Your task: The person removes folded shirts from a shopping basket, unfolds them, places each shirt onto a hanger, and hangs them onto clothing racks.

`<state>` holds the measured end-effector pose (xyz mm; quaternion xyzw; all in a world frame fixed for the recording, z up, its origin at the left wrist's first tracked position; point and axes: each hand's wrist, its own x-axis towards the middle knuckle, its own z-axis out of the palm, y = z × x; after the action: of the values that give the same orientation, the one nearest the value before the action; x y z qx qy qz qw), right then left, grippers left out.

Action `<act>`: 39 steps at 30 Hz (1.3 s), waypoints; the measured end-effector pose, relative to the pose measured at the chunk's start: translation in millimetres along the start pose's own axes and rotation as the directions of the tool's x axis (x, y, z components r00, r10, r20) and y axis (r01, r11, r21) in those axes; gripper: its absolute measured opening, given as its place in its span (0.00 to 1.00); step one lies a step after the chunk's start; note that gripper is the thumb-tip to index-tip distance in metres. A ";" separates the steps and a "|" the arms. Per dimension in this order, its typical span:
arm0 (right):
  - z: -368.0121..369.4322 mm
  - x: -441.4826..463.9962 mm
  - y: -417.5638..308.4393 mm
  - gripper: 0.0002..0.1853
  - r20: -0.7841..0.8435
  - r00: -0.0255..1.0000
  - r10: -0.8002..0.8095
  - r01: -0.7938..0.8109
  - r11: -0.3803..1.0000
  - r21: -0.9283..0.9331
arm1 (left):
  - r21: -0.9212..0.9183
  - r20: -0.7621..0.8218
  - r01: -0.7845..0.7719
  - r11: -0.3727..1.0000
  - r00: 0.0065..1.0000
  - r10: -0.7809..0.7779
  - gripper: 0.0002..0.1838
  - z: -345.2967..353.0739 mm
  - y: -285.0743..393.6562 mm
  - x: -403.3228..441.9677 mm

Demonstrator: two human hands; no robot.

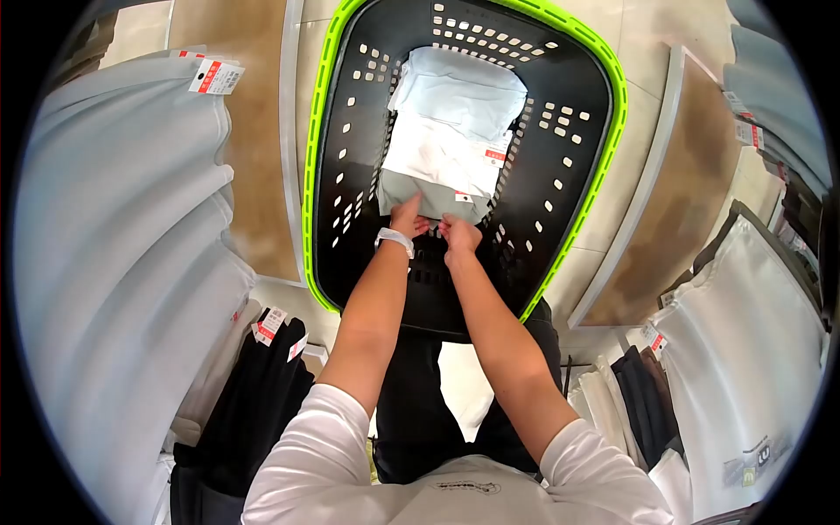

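Observation:
Inside a black basket point(560, 79) with a lime-green rim lie folded garments in an overlapping row. A light-blue garment point(455, 92) is farthest from me, a white garment point(433, 153) overlaps it, and a grey garment point(407, 188) lies nearest. My left hand point(408, 217), with a pale band at the wrist, is closed at the near edge of the grey garment. Just to its right, my right hand point(460, 236) pinches that same edge. Some fingertips are hidden by the cloth and the hands. Red-and-white tags show on the white and grey garments.
Light-blue garments point(131, 219) hang at left, above black garments point(245, 394). White garments point(744, 324) and dark garments point(643, 394) hang at right. Brown low platforms point(236, 131) with pale edges flank the basket on both sides. Tiled floor point(643, 52) shows between them.

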<state>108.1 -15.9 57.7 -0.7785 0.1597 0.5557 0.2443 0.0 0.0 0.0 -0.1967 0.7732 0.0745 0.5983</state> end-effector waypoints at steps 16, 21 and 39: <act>-157.9 -265.5 -70.6 0.12 0.469 0.867 0.168 -0.003 0.943 -0.333 | -0.744 0.528 0.021 0.668 0.630 0.569 0.23 -85.9 -100.4 -323.4; -199.4 -326.0 -113.2 0.27 0.768 0.603 0.216 -0.267 0.962 -0.061 | -0.670 0.571 -0.274 0.690 0.405 0.714 0.28 -133.4 -151.2 -446.5; -135.8 -461.3 -288.6 0.30 0.675 0.124 0.728 0.323 0.613 -0.721 | -0.508 -0.109 -0.799 0.321 0.430 0.896 0.23 -171.2 -133.0 -664.6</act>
<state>212.3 137.2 587.1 -0.2067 -0.1586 0.9534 -0.1521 36.4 -38.3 697.0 0.1037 0.6509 0.5882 0.4686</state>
